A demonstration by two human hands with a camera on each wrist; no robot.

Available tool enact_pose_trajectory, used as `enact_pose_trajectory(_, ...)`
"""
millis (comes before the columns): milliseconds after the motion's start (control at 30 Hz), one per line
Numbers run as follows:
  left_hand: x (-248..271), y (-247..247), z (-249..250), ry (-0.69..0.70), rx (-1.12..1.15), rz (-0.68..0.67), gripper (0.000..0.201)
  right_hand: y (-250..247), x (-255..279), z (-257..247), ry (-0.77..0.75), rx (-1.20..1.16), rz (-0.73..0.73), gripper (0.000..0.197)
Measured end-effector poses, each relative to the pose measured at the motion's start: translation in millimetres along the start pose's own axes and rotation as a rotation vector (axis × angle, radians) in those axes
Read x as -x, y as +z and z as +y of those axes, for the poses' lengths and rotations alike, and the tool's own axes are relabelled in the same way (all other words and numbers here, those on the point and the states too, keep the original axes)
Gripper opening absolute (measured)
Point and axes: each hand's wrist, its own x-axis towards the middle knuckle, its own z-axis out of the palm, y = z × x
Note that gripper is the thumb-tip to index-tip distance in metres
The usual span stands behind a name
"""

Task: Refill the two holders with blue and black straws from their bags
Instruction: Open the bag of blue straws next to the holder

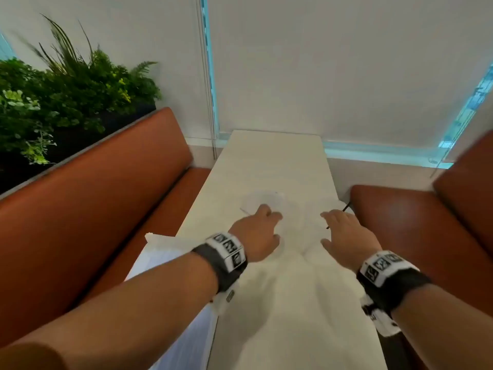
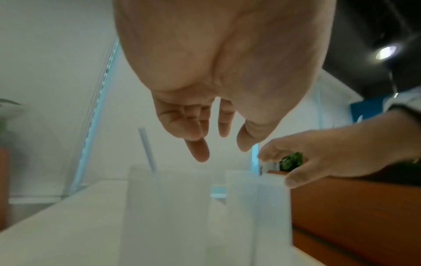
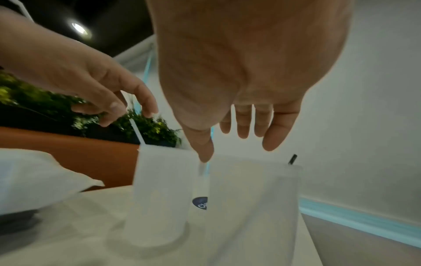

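Head view, room: we see a long white table between two orange benches, plants behind the left one and white blinds ahead.
Head view, hands: our left hand and right hand reach over two pale holders, which blur washes out; a white bag lies by the left forearm.
Left wrist view: left hand fingers hang loose, gripping nothing, above the left holder, where one blue straw stands.
Right wrist view: right hand fingers spread and loose, empty, over the right holder with a black straw poking out.
Only here: a dark round label between the holders.
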Motion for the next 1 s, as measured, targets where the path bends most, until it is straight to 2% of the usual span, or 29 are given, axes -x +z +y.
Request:
enact_pose_trajectory(100,-32,12,-11,-0.113,-0.120,-0.074,0.048,13,-20,3,0.065,0.062,-0.090,0.055)
enact_pose_trajectory(233,-51,32,-25,-0.114,-0.194,-0.133,0.032,30,-31,3,0.069,0.069,-0.172,0.025)
enact_pose_trajectory(333,-52,40,-28,-0.102,-0.231,-0.091,0.024,31,-28,5,0.081,0.028,-0.152,0.012)
enact_pose_trajectory(533,-16,53,-27,-0.016,-0.238,0.032,0.025,33,12,14,0.046,-0.006,0.026,0.016)
enact_pose_trajectory(633,12,61,-19,0.003,-0.265,0.026,0.027,36,39,9,0.041,-0.043,0.063,0.016)
enact_pose_trajectory(867,46,67,-6,-0.028,-0.271,-0.043,0.026,41,77,-10,0.048,-0.017,-0.035,0.016)
enact_pose_trajectory(933,51,62,-3,-0.029,-0.227,-0.026,0.026,34,79,-14,0.048,-0.008,-0.074,0.026)
enact_pose_trajectory(1000,61,52,2,-0.019,-0.162,0.072,0.036,25,83,-19,0.071,0.012,-0.049,0.042)
